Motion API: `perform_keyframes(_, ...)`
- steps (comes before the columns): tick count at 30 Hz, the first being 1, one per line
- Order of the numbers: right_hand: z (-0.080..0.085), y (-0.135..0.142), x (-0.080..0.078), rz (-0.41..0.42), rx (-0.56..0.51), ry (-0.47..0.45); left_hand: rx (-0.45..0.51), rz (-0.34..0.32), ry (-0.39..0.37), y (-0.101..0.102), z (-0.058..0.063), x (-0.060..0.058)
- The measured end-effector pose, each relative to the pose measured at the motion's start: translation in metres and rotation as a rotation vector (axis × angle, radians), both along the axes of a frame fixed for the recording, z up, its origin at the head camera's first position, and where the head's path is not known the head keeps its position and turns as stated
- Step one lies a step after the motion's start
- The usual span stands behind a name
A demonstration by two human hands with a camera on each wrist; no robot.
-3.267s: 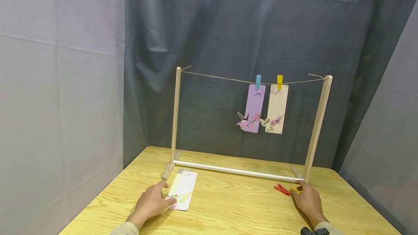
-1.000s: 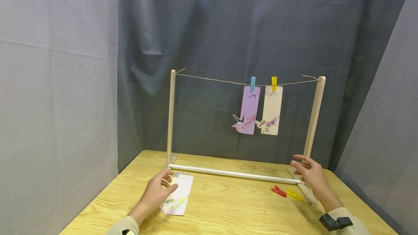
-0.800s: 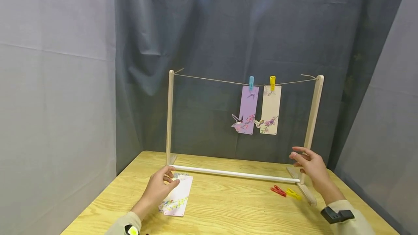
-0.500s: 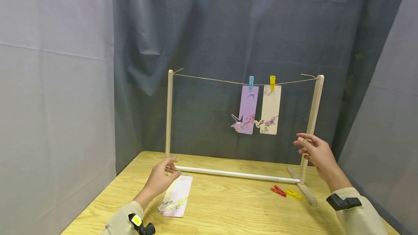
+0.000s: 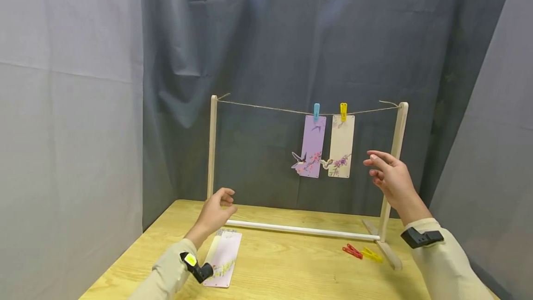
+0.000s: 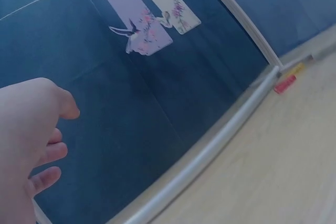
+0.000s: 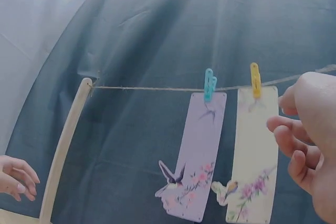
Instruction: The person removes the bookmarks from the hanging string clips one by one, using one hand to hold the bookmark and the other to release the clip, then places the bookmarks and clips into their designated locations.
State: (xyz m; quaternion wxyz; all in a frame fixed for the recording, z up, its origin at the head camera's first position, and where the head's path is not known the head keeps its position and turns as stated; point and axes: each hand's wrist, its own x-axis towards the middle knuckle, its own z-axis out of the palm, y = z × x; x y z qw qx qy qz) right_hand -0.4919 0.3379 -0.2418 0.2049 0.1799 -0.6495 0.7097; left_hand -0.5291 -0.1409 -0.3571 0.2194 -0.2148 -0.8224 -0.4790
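My left hand (image 5: 215,210) hovers above the rack's white bar at the left, fingers loosely bent and holding nothing. Raised beside the right post, my right hand (image 5: 393,177) has relaxed fingers with nothing between them. On the string hang a purple bookmark (image 5: 313,145) under a blue clothespin (image 5: 316,111) and a cream bookmark (image 5: 342,145) under a yellow clothespin (image 5: 343,111). In the right wrist view the right hand is near the cream bookmark's edge, apparently nearer the camera. A pink bookmark (image 5: 225,256) lies overlapping a pale yellow one on the table, partly behind the left wrist camera.
The wooden rack has a left post (image 5: 212,147), a right post (image 5: 393,170) and a white bottom bar (image 5: 300,230). A red clothespin (image 5: 352,251) and a yellow clothespin (image 5: 372,254) lie by its right foot (image 5: 389,254). Dark cloth (image 5: 258,161) hangs behind.
Both hands have risen: the left from the bookmarks on the table, the right from beside the loose clothespins up along the right post. The hanging bookmarks stay on the string.
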Motion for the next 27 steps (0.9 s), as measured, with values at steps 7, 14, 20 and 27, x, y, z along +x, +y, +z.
perform_keyframes(7,0.027,-0.007,-0.002,0.007,-0.061,0.005,-0.044,0.011,0.033,0.009,0.017,-0.009)
perform_keyframes(14,0.039,-0.013,-0.005,0.014,-0.06,-0.004,-0.061,0.008,0.052,0.018,0.028,-0.011)
perform_keyframes(20,0.045,-0.02,-0.005,0.008,-0.029,0.009,-0.071,0.004,0.07,0.023,0.032,-0.014)
perform_keyframes(27,0.05,-0.025,-0.012,-0.066,0.063,0.009,-0.03,0.0,0.105,0.025,0.038,-0.018)
